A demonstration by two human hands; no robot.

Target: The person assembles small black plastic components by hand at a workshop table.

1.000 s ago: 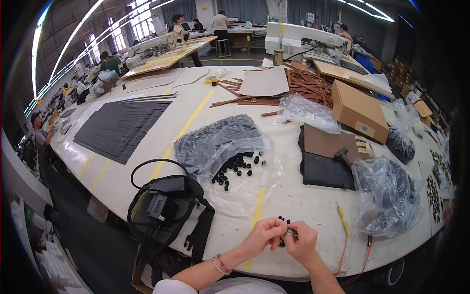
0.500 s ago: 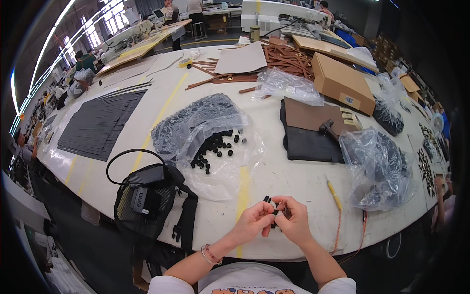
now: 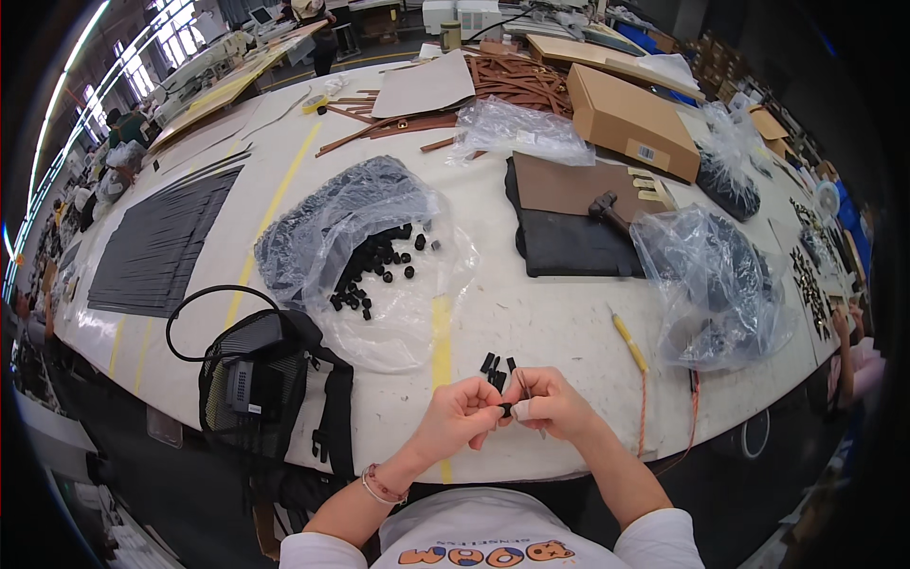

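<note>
Your left hand [image 3: 462, 412] is closed in a pinch, thumb and fingers on a small black piece [image 3: 506, 410], which sits between your 2 hands, just above the near part of the white table [image 3: 569, 313]. Your right hand [image 3: 550, 403] is drawn in close to it, fingers clamped around a slim metallic tool [image 3: 523, 383]; its exact kind is too small to tell. Principal risk, in my judgement: the small black piece could slip from your left pinch, since your fingertips cover most of it and the grip looks shallow. A push from the slim metallic tool off the piece's middle would be a likely cause, and the same slip could carry the tip into your left thumb or finger. Short black strips [image 3: 487, 362] lie just beyond your fingertips; a knuckle moving forward could scatter them. A dropped piece could roll toward the near table edge, or be lost among the loose black pieces [image 3: 367, 256] on the clear plastic bag [image 3: 389, 346]. To your right, the yellow-handled tool [image 3: 627, 339] lies with its orange cord [image 3: 642, 417] running to the table edge; a forearm catching that cord could drag it.
</note>
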